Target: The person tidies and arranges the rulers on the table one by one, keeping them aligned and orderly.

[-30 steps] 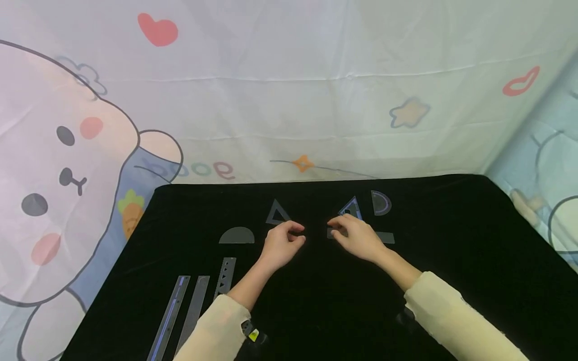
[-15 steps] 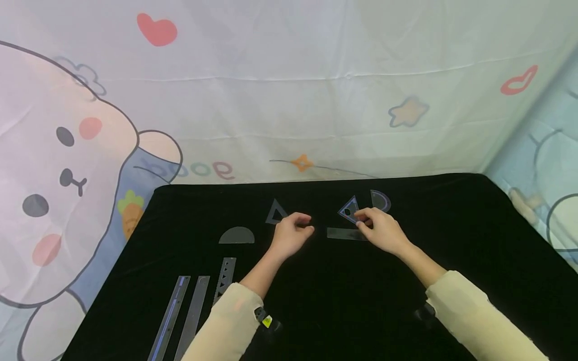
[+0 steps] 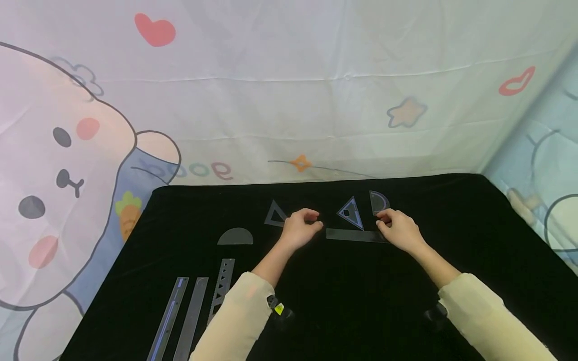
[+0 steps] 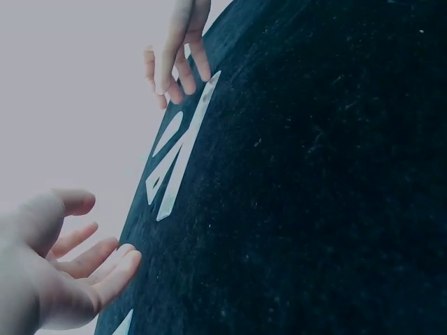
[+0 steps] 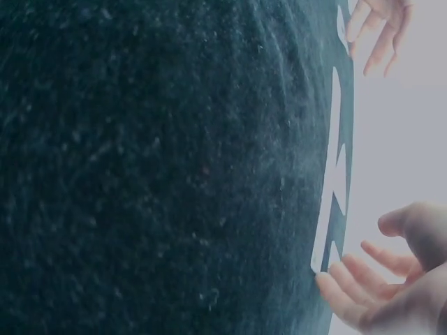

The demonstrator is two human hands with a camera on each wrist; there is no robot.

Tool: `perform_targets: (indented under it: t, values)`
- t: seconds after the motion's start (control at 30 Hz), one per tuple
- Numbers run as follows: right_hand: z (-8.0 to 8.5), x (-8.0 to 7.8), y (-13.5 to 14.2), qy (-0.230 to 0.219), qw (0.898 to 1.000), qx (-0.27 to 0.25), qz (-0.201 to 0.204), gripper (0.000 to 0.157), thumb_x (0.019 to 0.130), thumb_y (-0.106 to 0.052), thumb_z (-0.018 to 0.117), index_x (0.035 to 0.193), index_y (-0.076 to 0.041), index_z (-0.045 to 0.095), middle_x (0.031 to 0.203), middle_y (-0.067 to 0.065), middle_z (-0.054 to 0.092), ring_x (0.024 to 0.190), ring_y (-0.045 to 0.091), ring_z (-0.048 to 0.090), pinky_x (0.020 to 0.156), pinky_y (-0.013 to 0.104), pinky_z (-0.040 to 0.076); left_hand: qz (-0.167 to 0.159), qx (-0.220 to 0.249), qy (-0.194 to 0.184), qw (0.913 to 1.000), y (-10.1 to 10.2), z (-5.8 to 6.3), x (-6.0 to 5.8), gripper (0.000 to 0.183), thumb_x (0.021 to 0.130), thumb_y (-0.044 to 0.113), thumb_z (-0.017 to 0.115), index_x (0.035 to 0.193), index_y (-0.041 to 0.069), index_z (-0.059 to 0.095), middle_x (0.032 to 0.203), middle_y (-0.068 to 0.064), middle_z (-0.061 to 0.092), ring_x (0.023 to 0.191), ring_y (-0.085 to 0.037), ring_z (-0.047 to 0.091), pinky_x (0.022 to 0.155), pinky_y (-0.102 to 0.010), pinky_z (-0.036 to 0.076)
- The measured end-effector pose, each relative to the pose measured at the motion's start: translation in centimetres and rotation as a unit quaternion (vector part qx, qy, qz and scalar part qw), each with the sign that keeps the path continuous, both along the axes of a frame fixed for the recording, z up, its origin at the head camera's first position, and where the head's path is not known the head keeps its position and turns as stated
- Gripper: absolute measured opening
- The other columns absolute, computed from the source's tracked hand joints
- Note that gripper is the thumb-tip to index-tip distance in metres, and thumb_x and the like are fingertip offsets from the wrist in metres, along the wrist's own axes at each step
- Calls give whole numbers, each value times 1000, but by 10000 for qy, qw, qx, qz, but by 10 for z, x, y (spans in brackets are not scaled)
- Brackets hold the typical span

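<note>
grey ruler [image 3: 354,235] lies by the fingers of the right hand [image 3: 399,230], contact unclear, they and the left hand [image 3: 301,228] loosely curved, seemingly empty; positioning looks in hand, next calling for a light fingertip pinch.

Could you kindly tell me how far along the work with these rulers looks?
Seemingly done: three near rulers lie side by side. In hand: nothing looks gripped; the right hand is by one end of the far ruler, the left hand beside the plain triangle. Perhaps left: straightening the blue triangle, its corner at that ruler's edge.
</note>
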State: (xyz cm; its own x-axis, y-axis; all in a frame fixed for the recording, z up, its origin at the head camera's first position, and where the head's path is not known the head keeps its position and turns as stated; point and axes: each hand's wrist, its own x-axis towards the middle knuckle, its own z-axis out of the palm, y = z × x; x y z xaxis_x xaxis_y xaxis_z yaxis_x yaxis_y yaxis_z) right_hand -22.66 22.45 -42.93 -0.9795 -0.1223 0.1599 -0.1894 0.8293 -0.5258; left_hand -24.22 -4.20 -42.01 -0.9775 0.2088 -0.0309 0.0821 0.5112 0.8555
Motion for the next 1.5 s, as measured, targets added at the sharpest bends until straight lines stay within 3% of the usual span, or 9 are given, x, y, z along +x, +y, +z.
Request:
perform_targets:
  t: [0.33, 0.63, 0.97, 1.23, 1.5]
  values:
    - [8, 5, 11, -742, 9962, 114, -445, 35, 92, -20, 48, 112, 8, 56, 99, 24, 63, 83, 32, 59, 66, 43, 47, -121, 8, -349, 9993, 9, 0, -4, 34, 88, 21, 60, 119, 5, 56, 116, -12, 60, 110, -28, 56, 92, -41, 47]
    - [10, 7, 14, -1448, 9879, 229, -513, 41, 93, -22, 44, 112, 13, 54, 85, 19, 64, 53, 10, 60, 60, 36, 48, -54, -30, -547, 9985, 19, -2, -4, 33, 87, 21, 61, 115, 5, 58, 109, -11, 63, 100, -26, 60, 85, -38, 50]
    - [9, 9, 8, -1389, 9878, 277, -648, 38, 93, -19, 45, 108, 13, 57, 85, 21, 65, 52, 10, 61, 61, 38, 49, 188, -108, -614, 9979, 24, -1, -2, 31, 86, 20, 63, 112, 5, 60, 102, -8, 67, 90, -20, 64, 79, -32, 52]
    - [9, 11, 4, -1195, 9911, 165, -564, 31, 89, -14, 46, 103, 10, 60, 69, 10, 63, 49, 8, 58, 52, 29, 45, 206, 101, -742, 9970, 27, -4, -4, 30, 86, 18, 63, 113, 4, 59, 96, -8, 68, 73, -15, 64, 67, -26, 54]
    - [7, 11, 0, -1198, 9909, 7, -619, 29, 88, -13, 49, 103, 10, 59, 73, 11, 63, 50, 9, 59, 51, 27, 45, 293, 185, -696, 9970, 31, -5, -2, 27, 85, 16, 63, 109, 5, 62, 92, -6, 69, 69, -15, 64, 64, -26, 53]
